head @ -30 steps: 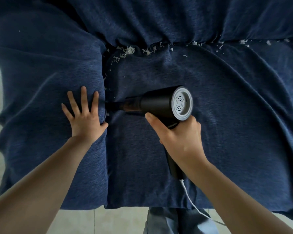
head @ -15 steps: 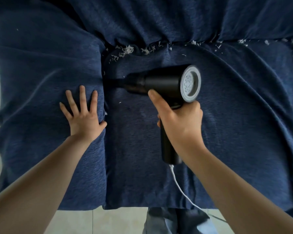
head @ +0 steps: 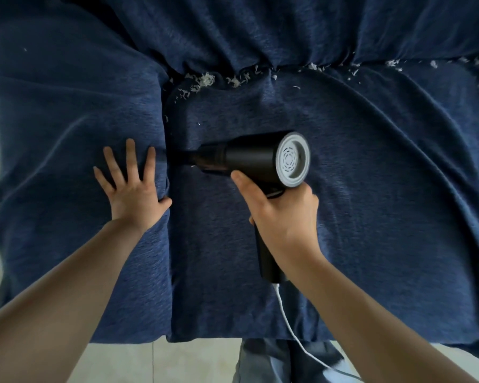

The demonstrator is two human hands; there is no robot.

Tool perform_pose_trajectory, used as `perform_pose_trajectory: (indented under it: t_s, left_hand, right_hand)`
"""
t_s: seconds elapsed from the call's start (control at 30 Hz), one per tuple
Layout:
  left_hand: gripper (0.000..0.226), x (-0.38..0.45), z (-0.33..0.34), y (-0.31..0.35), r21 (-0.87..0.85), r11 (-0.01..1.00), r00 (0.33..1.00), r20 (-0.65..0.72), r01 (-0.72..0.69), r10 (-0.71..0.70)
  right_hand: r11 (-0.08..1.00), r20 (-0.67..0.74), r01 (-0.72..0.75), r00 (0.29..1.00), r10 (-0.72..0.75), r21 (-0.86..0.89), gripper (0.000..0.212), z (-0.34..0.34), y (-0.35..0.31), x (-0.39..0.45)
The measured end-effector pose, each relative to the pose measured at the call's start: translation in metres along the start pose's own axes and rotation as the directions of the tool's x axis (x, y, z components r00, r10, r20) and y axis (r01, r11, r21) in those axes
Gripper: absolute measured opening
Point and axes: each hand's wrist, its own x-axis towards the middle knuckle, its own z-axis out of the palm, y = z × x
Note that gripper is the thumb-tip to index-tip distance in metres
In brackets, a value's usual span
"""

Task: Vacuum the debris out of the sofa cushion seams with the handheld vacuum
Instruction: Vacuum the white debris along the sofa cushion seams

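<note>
The handheld vacuum [head: 249, 158] lies level over the middle seat cushion [head: 343, 217], its black barrel pointing left and its narrow nozzle [head: 177, 158] reaching into the vertical seam [head: 168, 217] between that cushion and the left cushion [head: 67, 134]; the nozzle tip is lost in the dark gap, so you cannot tell how deep it sits. In the head view, your right hand [head: 284, 214] wraps its fingers round the vacuum's handle, which drops toward you from the barrel, and your thumb lies up along the underside of the barrel. The grey vented end cap [head: 293, 160] faces right and toward you. A white cable [head: 291, 330] leaves the base of the handle and runs down past the front edge of the sofa. Your left hand [head: 133, 186] rests flat on the left cushion just beside the seam, fingers spread and straight, gripping nothing, the thumb at the cushion's edge. Pale debris [head: 202, 81] lies clustered at the far corner where the vertical seam meets the back seam, and more flecks trail rightward along the back seam [head: 393, 63] and down the right edge of the middle cushion. Below the sofa's front edge you see pale floor tiles [head: 155, 363] and blue trousers [head: 263, 363].
</note>
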Motion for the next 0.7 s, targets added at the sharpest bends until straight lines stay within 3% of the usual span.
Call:
perform_pose_trajectory:
  t_s: [0.3,0.47,0.7]
  left_hand:
    - [0.121,0.0,-0.003,0.003,0.049,0.998,0.999,0.039,0.034,-0.035]
    - [0.121,0.0,-0.003,0.002,0.028,0.999,0.999,0.021,0.034,-0.034]
    - [0.099,-0.002,0.002,0.0,-0.06,0.998,0.995,-0.094,0.004,-0.01]
  right_hand:
    - [0.997,-0.045,-0.005,0.999,0.002,-0.072,0.057,-0.047,0.003,-0.014]
    - [0.999,-0.056,-0.038,0.998,0.04,0.028,0.047,-0.046,0.004,-0.008]
    - [0.997,-0.035,0.057,0.998,-0.056,0.042,0.046,-0.045,-0.004,-0.001]
